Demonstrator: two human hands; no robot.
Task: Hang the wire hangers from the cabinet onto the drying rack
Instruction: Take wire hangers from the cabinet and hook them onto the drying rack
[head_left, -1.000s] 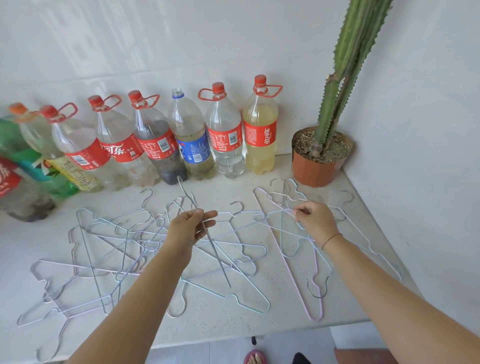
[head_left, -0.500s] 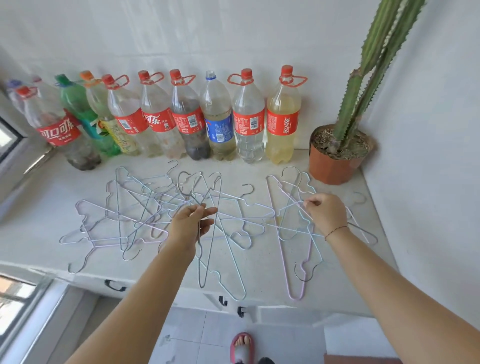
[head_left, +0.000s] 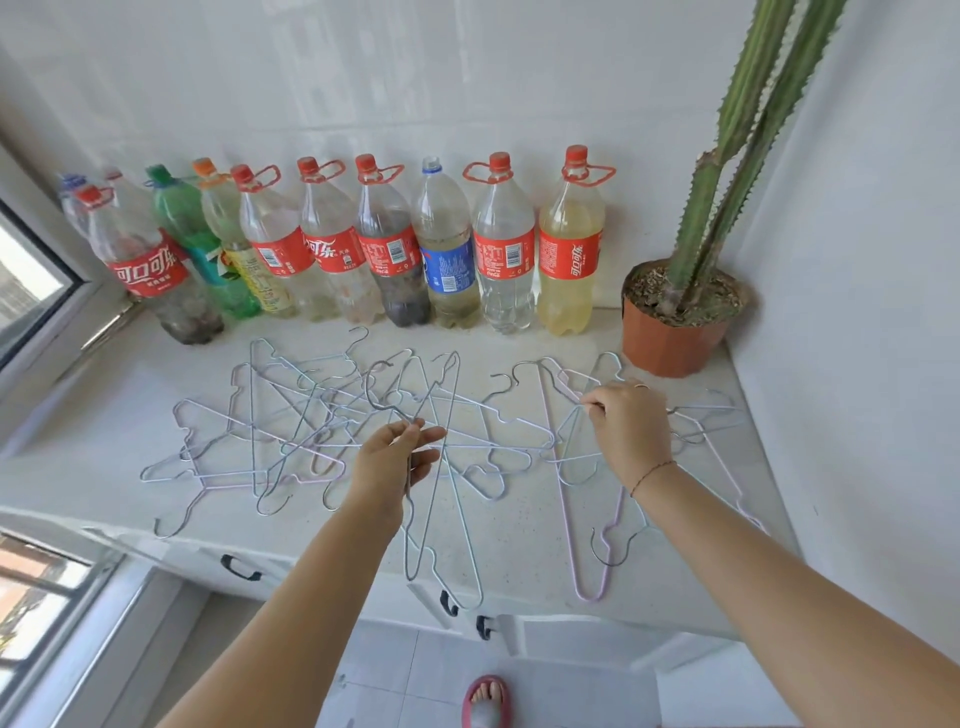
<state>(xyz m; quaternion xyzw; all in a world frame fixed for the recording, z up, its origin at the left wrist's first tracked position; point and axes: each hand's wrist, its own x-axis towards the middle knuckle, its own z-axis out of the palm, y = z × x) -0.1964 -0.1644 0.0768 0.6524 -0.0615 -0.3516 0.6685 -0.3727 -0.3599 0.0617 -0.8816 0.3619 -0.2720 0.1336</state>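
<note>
Several thin wire hangers (head_left: 291, 431) lie tangled on the white cabinet top (head_left: 519, 530), pale blue, white and pink. My left hand (head_left: 397, 460) pinches one blue hanger (head_left: 441, 499) by the neck below its hook, lifted a little off the pile, its body hanging toward me. My right hand (head_left: 628, 428) pinches the wire of a pale hanger (head_left: 566, 426) at the right. A long pink hanger (head_left: 574, 551) lies under that hand. No drying rack is in view.
A row of large plastic bottles (head_left: 395, 249) lines the back wall. A potted cactus (head_left: 680, 312) stands in the right corner against the side wall. A window frame (head_left: 47, 312) is at the left. Cabinet door handles (head_left: 447, 603) and my sandalled foot (head_left: 485, 701) show below.
The view has pulled back and swung left, bringing in more bottles, the window and the floor. Both hands keep their grips, and the left one's hanger now hangs lengthwise toward me.
</note>
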